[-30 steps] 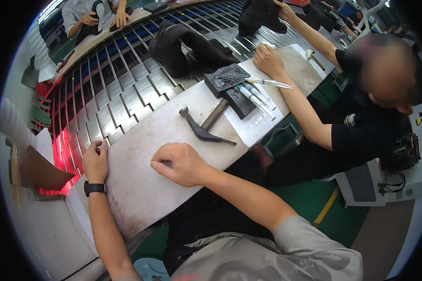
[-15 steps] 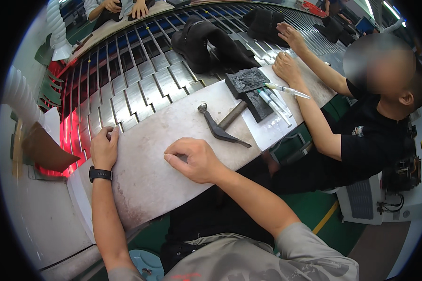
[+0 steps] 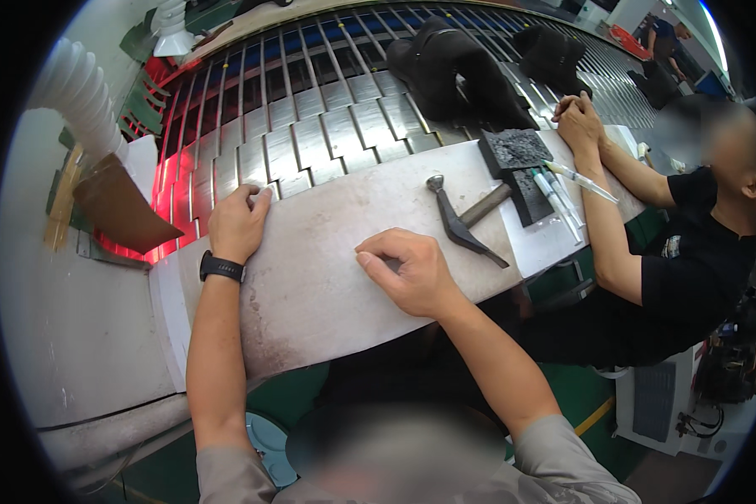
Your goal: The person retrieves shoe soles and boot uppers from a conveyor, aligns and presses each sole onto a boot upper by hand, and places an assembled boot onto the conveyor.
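My left hand [image 3: 239, 223], with a black watch on its wrist, rests at the far edge of a pale, stained board [image 3: 311, 277]. Its fingers bend at the edge by the metal slats, with the thumb a little apart, and I see nothing in it. Over the middle of the board, my right hand [image 3: 407, 273] is loosely curled, thumb near the forefinger, with no object visible in it. To its right lies a hammer [image 3: 455, 225] with a dark curved head and a wooden handle, touched by neither hand.
Past the hammer are dark rough blocks [image 3: 511, 149] and slim white pens [image 3: 559, 206]. Black boots [image 3: 458, 71] lie on the slatted metal conveyor [image 3: 311, 109]. A co-worker's clasped hands [image 3: 581, 126] rest at the right. White ducting [image 3: 76, 84] and a brown panel [image 3: 122, 202] stand left.
My view has shifted, so the board and hammer appear farther right. The co-worker's hands, apart before, are now together. My hands keep much the same pose.
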A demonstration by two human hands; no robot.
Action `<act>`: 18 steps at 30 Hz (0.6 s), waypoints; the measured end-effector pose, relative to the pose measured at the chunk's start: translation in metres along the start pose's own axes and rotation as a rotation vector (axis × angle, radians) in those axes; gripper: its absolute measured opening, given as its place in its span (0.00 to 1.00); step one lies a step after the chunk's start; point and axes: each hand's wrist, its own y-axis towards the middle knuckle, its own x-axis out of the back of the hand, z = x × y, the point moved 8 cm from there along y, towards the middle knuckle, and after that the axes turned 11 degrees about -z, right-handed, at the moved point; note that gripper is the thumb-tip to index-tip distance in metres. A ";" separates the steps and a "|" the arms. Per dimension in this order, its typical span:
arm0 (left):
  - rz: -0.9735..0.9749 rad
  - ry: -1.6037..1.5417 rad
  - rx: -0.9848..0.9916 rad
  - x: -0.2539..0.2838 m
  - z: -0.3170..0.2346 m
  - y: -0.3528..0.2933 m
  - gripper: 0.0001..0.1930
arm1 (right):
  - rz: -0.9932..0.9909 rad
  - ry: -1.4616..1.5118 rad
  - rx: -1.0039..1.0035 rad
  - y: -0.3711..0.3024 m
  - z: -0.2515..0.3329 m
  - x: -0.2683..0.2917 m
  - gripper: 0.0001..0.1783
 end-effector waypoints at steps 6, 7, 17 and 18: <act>0.033 0.002 0.024 0.003 0.001 -0.002 0.24 | 0.041 -0.039 -0.033 -0.002 0.000 -0.005 0.06; 0.040 0.006 0.036 0.004 0.002 -0.003 0.24 | 0.043 -0.042 -0.033 -0.002 0.000 -0.006 0.06; 0.036 0.001 0.039 0.004 0.005 -0.002 0.24 | 0.041 -0.039 -0.011 -0.001 0.002 -0.010 0.06; 0.038 -0.002 0.038 0.003 0.005 -0.003 0.24 | 0.040 -0.038 -0.004 -0.001 0.002 -0.010 0.06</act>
